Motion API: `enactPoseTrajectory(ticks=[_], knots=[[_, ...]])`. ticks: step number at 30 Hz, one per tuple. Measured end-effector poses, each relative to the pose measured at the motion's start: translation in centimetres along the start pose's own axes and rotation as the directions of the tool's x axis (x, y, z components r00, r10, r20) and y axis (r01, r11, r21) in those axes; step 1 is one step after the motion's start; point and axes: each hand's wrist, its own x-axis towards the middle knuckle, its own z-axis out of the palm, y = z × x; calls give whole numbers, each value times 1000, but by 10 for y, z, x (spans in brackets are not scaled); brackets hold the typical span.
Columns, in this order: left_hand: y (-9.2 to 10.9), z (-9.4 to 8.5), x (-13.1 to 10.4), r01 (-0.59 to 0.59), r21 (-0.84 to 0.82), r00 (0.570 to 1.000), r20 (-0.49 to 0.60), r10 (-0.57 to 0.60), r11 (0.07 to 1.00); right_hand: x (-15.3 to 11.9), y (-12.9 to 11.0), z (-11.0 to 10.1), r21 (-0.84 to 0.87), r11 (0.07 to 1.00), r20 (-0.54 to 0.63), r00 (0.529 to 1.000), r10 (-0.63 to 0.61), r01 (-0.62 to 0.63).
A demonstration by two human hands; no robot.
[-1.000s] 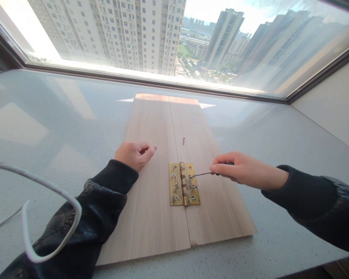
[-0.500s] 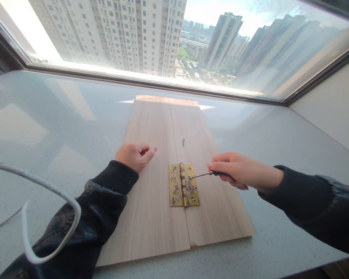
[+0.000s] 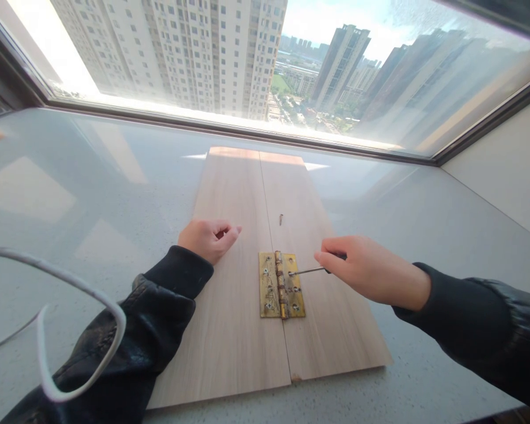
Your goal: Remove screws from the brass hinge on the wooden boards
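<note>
Grey sill [image 3: 92, 194] under window [image 3: 265, 65] — right hand [image 3: 371, 271] gripping screwdriver [image 3: 307, 271], left hand [image 3: 207, 238] curled.

Head view — forward, downward, close.

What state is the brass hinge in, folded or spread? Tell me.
Spread. Both leaves of the brass hinge lie flat, one on each wooden board, its knuckle along the seam.
</note>
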Motion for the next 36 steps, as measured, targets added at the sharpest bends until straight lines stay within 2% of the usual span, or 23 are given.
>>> enactPoseTrajectory(ticks=[3,6,8,10,11,12,13,14,16,17,19,21,23,25,27,32,34,36], knots=[[1,-1,0,0,-3,1000,0,0,1000,0,-1,-1,-141,982,-24,992,-127,123],[3,-3,-1,7,1,1000,4,-7,1000,1,4,-1,-287,912,-5,952,-306,292],[4,-3,-1,10,8,1000,8,-11,1000,2,8,-2,-383,810,66,888,-456,444],[3,-3,-1,12,12,1000,11,-12,1000,2,12,-4,-425,684,166,794,-585,593],[3,-2,-1,12,11,1000,11,-13,1000,2,13,-4,-415,643,199,754,-626,643],[3,-2,-1,12,8,1000,11,-12,1000,1,14,-5,-386,642,201,739,-643,663],[3,-2,-1,11,6,1000,10,-11,1000,0,14,-5,-341,687,168,761,-627,642],[3,-2,-1,9,5,1000,10,-9,1000,-1,13,-5,-279,769,109,815,-569,575],[4,-2,-1,8,5,1000,9,-8,1000,-2,10,-5,-105,939,1,944,-329,327],[4,-3,-1,10,5,1000,9,-10,1000,-3,9,-5,-22,981,-12,982,-191,191],[5,-3,-1,13,4,1000,11,-13,1000,-1,6,-6,40,999,42,999,5,-7],[5,-4,-1,13,6,1000,10,-13,1000,1,3,-7,-60,995,82,993,87,-82],[4,-4,-1,12,6,1000,9,-12,1000,3,0,-9,-227,968,72,990,123,-104],[4,-4,-1,13,2,1000,13,-13,1000,5,-2,-11,-332,941,61,994,87,-62],[5,-4,-1,14,-2,1000,18,-14,1000,4,-4,-11,-360,932,78,997,-19,46],[5,-4,-1,16,-3,1000,17,-16,1000,-2,2,-8,-473,843,57,963,-262,258],[5,-4,-1,16,0,1000,18,-16,1000,-4,6,-8,-532,765,67,919,-388,362],[4,-3,-1,16,5,1000,15,-16,1000,-3,10,-11,-575,655,98,836,-539,490]])
